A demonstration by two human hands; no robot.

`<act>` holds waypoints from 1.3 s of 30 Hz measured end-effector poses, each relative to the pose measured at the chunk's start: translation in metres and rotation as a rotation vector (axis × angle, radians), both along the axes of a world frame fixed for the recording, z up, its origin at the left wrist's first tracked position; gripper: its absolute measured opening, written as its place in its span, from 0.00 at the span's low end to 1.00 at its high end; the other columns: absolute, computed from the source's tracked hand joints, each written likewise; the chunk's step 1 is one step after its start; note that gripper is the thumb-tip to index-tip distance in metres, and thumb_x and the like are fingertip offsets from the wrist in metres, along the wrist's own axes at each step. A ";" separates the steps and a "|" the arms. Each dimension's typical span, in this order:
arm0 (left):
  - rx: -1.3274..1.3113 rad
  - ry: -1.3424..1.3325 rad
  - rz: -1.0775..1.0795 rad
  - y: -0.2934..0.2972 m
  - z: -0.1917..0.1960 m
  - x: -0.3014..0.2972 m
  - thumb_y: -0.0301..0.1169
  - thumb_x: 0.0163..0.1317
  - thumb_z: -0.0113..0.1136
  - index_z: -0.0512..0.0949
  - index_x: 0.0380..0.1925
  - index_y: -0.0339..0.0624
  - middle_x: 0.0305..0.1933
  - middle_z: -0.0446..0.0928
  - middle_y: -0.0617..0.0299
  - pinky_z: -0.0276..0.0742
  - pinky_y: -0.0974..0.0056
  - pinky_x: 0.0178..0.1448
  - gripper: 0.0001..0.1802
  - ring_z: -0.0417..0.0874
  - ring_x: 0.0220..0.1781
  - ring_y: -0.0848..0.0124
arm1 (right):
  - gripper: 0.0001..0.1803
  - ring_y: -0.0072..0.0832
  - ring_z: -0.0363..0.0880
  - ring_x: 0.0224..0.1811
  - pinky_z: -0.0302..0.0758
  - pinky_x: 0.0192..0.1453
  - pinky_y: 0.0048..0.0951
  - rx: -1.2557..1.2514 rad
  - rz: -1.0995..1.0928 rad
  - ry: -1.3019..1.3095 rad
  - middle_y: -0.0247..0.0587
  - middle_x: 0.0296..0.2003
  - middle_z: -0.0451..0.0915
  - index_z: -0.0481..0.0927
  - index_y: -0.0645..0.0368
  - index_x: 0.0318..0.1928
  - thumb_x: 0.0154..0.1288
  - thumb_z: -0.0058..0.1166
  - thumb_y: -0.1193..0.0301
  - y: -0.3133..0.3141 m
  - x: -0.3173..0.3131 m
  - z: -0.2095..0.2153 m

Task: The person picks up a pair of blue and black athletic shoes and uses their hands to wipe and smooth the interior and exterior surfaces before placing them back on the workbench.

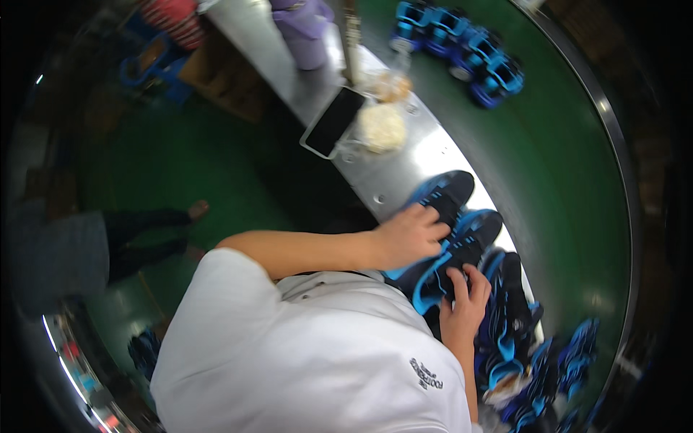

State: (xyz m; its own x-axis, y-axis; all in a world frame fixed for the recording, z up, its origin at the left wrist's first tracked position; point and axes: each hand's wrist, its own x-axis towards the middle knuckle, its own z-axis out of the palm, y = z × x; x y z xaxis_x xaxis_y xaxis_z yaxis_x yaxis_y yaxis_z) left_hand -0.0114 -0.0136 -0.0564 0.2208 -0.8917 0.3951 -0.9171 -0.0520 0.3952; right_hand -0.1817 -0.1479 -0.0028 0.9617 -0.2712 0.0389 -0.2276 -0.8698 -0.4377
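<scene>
Two black shoes with bright blue trim lie side by side on the metal bench point(440, 148), toes pointing toward its far right edge. The left hand point(411, 237) reaches across from the left, palm down, over the far shoe point(453, 189); its fingers point(435, 231) are bent, with the tips over the shoe's laced upper, beside the near shoe point(476, 229). The toe of the far shoe extends past those fingertips. The right hand point(465, 309) comes up from below, its thumb and fingers parted in a loose curl over the side of the near shoe, whose blue-lined opening sits to the left of the thumb. Motion blur and the overhead angle mean I cannot tell whether either hand actually grips a shoe or only rests on it.

Just beyond the right hand, more black-and-blue shoes point(511, 303) are bunched along the bench. Up the bench, well apart from the hands, are a dark-screened device with a pale border point(333, 123), a pale, rounded bundle point(382, 128) and a purple container point(306, 43).
</scene>
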 end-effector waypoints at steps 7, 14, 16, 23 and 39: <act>0.013 -0.050 0.019 0.007 -0.004 -0.007 0.31 0.52 0.56 0.79 0.28 0.46 0.63 0.70 0.54 0.66 0.63 0.49 0.05 0.71 0.49 0.61 | 0.28 0.57 0.58 0.66 0.62 0.67 0.49 -0.166 -0.041 0.009 0.57 0.63 0.63 0.68 0.67 0.56 0.52 0.57 0.79 0.028 0.012 -0.034; 0.073 0.214 0.011 0.013 0.015 -0.004 0.41 0.55 0.59 0.79 0.38 0.40 0.63 0.67 0.43 0.67 0.57 0.52 0.17 0.72 0.49 0.52 | 0.19 0.50 0.65 0.66 0.61 0.69 0.42 0.493 -0.020 0.039 0.57 0.61 0.69 0.73 0.65 0.58 0.67 0.47 0.74 -0.015 0.014 0.003; 0.186 0.283 -0.048 -0.010 -0.014 0.009 0.41 0.55 0.60 0.78 0.34 0.43 0.53 0.70 0.46 0.71 0.58 0.50 0.14 0.72 0.49 0.51 | 0.15 0.44 0.75 0.55 0.70 0.60 0.37 0.130 -0.065 0.016 0.55 0.51 0.76 0.79 0.60 0.52 0.66 0.49 0.75 -0.018 0.014 0.005; -0.045 0.236 0.102 -0.001 0.003 -0.009 0.34 0.50 0.64 0.73 0.29 0.43 0.40 0.67 0.57 0.77 0.59 0.37 0.11 0.74 0.41 0.60 | 0.17 0.40 0.75 0.40 0.73 0.43 0.33 0.157 -0.069 -0.123 0.48 0.38 0.73 0.80 0.61 0.50 0.58 0.58 0.80 -0.002 0.002 -0.007; -0.106 0.452 -0.075 -0.011 -0.006 -0.003 0.27 0.50 0.62 0.78 0.38 0.41 0.40 0.72 0.55 0.71 0.55 0.51 0.13 0.72 0.46 0.55 | 0.09 0.39 0.76 0.30 0.73 0.36 0.34 0.275 -0.042 -0.005 0.47 0.29 0.77 0.83 0.61 0.42 0.60 0.60 0.73 -0.027 -0.001 0.024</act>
